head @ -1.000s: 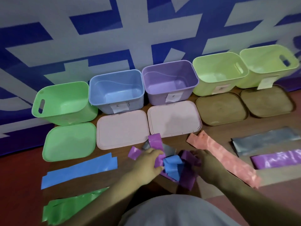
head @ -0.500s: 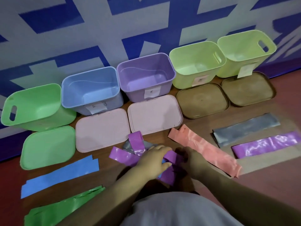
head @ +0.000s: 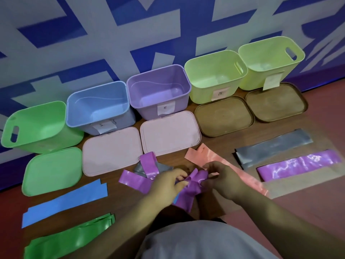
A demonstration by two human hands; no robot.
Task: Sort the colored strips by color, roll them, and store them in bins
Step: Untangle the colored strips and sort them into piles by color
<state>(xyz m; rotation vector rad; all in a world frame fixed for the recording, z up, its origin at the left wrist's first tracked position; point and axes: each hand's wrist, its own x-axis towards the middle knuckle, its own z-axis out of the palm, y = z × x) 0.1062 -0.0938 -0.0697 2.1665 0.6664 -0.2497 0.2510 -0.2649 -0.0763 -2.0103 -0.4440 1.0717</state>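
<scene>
- The left hand (head: pixel 166 186) has its fingers curled onto the crumpled purple plastic strip (head: pixel 194 181), and we see them pinching its left side.
- The right hand (head: pixel 224 179) pinches the same strip from the right, thumb and fingertips closed on its upper fold. The strip sits bunched between the two hands, over the brown wooden tabletop (head: pixel 308 202).
- At far left we find the flat blue strips (head: pixel 63 200). The glossy green strips (head: pixel 69 234) lie nearer the body. Both are well apart from the hands.
- Just left of the left hand, two loose purple strip ends (head: pixel 134 181) cross over a crumpled grey strip (head: pixel 141 168).
- Behind the right hand, the long salmon-pink strip (head: pixel 211 156) runs diagonally across the table.
- Farther right we see a flat grey strip (head: pixel 274 148) and a flat purple strip (head: pixel 298 165) lying side by side.
- Along the wall, from left to right, stand the green plastic bin (head: pixel 37 128), the blue bin (head: pixel 97 107), the purple bin (head: pixel 158 88) and two yellow-green bins (head: pixel 214 75).
- In front of the bins lie a green lid (head: pixel 52 171), two pink lids (head: pixel 112 150) and two brown lids (head: pixel 224 116).
</scene>
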